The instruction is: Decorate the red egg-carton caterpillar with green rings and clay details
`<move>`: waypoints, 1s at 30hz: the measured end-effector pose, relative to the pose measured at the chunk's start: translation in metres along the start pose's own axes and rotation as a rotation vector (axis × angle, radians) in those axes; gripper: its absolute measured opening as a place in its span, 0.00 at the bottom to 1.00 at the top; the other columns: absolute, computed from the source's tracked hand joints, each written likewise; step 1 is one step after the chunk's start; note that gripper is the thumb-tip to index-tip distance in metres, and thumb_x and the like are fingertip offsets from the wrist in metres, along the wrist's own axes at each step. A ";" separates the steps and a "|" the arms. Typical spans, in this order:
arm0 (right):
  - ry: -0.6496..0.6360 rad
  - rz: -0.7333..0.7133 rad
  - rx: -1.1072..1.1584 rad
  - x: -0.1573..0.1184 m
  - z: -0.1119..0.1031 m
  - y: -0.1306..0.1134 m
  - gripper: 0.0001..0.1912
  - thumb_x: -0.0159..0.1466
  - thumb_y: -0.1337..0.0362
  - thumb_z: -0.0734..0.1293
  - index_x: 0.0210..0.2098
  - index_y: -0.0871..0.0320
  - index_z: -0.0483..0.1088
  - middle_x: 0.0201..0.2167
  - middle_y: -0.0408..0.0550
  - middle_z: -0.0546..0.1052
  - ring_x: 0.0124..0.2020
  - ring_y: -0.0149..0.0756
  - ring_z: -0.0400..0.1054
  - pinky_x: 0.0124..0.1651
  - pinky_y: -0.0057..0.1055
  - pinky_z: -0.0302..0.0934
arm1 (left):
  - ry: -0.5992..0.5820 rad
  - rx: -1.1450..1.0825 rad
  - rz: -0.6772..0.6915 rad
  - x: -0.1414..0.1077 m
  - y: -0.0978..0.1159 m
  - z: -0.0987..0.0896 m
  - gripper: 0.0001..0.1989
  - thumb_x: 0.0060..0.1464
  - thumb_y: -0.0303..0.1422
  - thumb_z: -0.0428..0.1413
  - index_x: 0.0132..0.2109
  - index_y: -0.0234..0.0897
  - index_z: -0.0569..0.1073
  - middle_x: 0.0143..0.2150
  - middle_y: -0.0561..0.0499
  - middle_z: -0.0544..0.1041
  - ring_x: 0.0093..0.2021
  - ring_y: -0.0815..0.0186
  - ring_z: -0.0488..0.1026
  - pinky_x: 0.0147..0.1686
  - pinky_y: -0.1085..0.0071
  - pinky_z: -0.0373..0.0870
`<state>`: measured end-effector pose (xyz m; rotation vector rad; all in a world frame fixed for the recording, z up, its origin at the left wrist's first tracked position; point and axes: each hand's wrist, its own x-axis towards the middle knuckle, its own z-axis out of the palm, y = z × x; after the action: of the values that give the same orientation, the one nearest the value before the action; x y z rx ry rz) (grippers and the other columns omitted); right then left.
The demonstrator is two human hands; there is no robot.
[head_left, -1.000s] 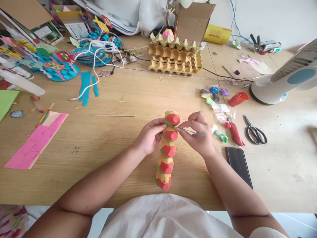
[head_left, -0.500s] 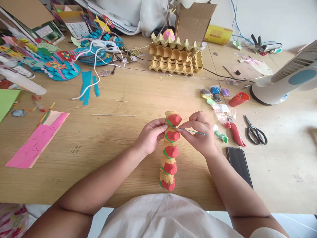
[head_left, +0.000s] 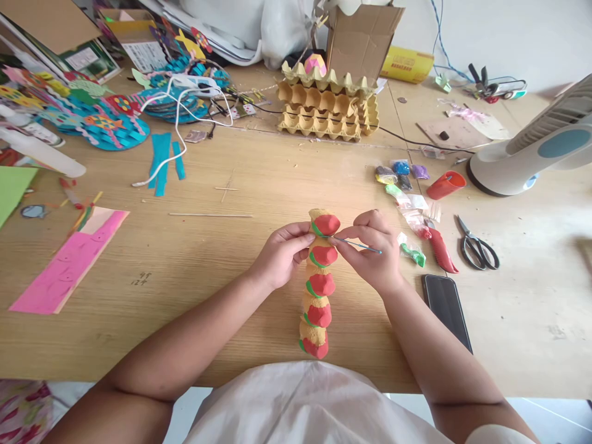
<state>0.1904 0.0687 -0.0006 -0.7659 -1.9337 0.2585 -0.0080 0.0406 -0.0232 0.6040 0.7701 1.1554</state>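
Red-tipped egg-carton strip (head_left: 320, 285) in hand
Left hand (head_left: 283, 251) pinches its far end; right hand (head_left: 374, 253), grip closed, holds a thin blue stick (head_left: 362, 246).

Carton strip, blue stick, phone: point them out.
Carton strip (head_left: 320, 285): head view, on its middle red bump.
Blue stick (head_left: 358, 245): head view, on its shaft.
Phone (head_left: 447, 312): head view, on its dark screen.

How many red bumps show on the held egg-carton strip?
5 red bumps, in one row along the egg-carton strip: one at the far end, three between, one nearest the person.
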 end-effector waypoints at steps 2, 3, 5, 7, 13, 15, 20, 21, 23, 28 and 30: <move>-0.029 0.028 0.028 0.001 -0.001 -0.001 0.03 0.64 0.65 0.77 0.36 0.51 0.80 0.31 0.43 0.70 0.33 0.36 0.68 0.36 0.38 0.63 | 0.010 0.002 -0.003 0.000 0.000 0.000 0.12 0.49 0.33 0.70 0.42 0.36 0.85 0.38 0.48 0.85 0.34 0.68 0.80 0.33 0.76 0.74; -0.043 0.046 0.032 0.001 -0.002 -0.001 0.02 0.64 0.64 0.77 0.36 0.51 0.80 0.31 0.43 0.71 0.33 0.36 0.68 0.36 0.38 0.64 | 0.018 0.007 -0.007 0.000 0.000 0.000 0.12 0.49 0.33 0.71 0.42 0.35 0.85 0.38 0.48 0.85 0.34 0.68 0.80 0.32 0.76 0.74; -0.055 0.068 0.020 0.001 -0.002 -0.002 0.02 0.65 0.64 0.76 0.36 0.51 0.80 0.31 0.43 0.71 0.33 0.36 0.68 0.37 0.39 0.64 | 0.027 0.018 -0.014 -0.001 0.000 0.000 0.13 0.49 0.33 0.70 0.43 0.35 0.85 0.38 0.47 0.85 0.34 0.68 0.79 0.32 0.76 0.73; -0.042 0.057 -0.003 0.001 -0.002 -0.002 0.02 0.64 0.65 0.76 0.35 0.51 0.80 0.31 0.44 0.71 0.33 0.36 0.69 0.37 0.39 0.64 | 0.023 0.022 -0.019 -0.002 0.000 0.000 0.13 0.49 0.33 0.70 0.43 0.35 0.85 0.39 0.47 0.85 0.34 0.68 0.79 0.32 0.76 0.74; -0.021 0.075 -0.027 0.000 -0.001 -0.003 0.02 0.64 0.64 0.76 0.34 0.51 0.80 0.30 0.44 0.72 0.32 0.37 0.69 0.37 0.40 0.65 | 0.032 0.011 -0.013 -0.001 0.000 0.001 0.12 0.49 0.32 0.70 0.42 0.35 0.84 0.38 0.47 0.85 0.34 0.66 0.80 0.32 0.75 0.74; -0.050 0.088 0.012 0.001 -0.002 -0.004 0.02 0.64 0.64 0.76 0.35 0.51 0.80 0.30 0.44 0.72 0.33 0.37 0.69 0.37 0.40 0.65 | 0.035 0.010 -0.014 -0.001 0.000 0.001 0.12 0.49 0.32 0.70 0.43 0.35 0.84 0.38 0.47 0.85 0.33 0.67 0.80 0.31 0.75 0.73; -0.090 0.085 0.023 0.002 -0.003 -0.003 0.02 0.64 0.64 0.76 0.35 0.51 0.80 0.31 0.44 0.73 0.33 0.37 0.70 0.37 0.39 0.65 | 0.012 0.001 -0.012 0.000 0.000 0.000 0.12 0.50 0.32 0.70 0.43 0.35 0.85 0.37 0.47 0.85 0.33 0.67 0.80 0.32 0.75 0.73; -0.078 0.082 0.012 0.002 -0.003 -0.003 0.02 0.64 0.65 0.76 0.35 0.51 0.80 0.31 0.44 0.73 0.33 0.37 0.70 0.37 0.39 0.65 | 0.009 0.002 -0.013 0.000 0.000 0.000 0.12 0.50 0.32 0.70 0.43 0.35 0.85 0.38 0.47 0.85 0.34 0.67 0.80 0.32 0.75 0.74; -0.046 0.077 -0.008 0.001 -0.001 -0.003 0.02 0.64 0.65 0.76 0.35 0.52 0.80 0.31 0.44 0.72 0.33 0.37 0.70 0.37 0.39 0.64 | 0.009 0.005 -0.009 0.000 -0.001 -0.001 0.12 0.50 0.32 0.70 0.44 0.36 0.85 0.40 0.46 0.85 0.36 0.66 0.81 0.34 0.75 0.75; -0.050 0.089 -0.024 0.000 -0.001 -0.003 0.02 0.64 0.65 0.76 0.35 0.52 0.80 0.31 0.44 0.73 0.33 0.37 0.69 0.37 0.39 0.65 | 0.000 -0.004 -0.009 0.001 -0.001 -0.002 0.12 0.51 0.32 0.70 0.44 0.35 0.85 0.41 0.47 0.86 0.36 0.67 0.81 0.35 0.75 0.76; -0.067 0.078 -0.007 0.000 -0.001 -0.003 0.02 0.64 0.64 0.76 0.35 0.52 0.80 0.31 0.44 0.73 0.33 0.37 0.70 0.37 0.39 0.65 | 0.001 -0.013 -0.014 0.001 -0.001 -0.003 0.12 0.51 0.32 0.70 0.44 0.35 0.85 0.40 0.47 0.86 0.35 0.68 0.81 0.34 0.76 0.75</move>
<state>0.1901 0.0667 0.0015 -0.8481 -1.9705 0.3294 -0.0092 0.0412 -0.0261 0.5863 0.7658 1.1470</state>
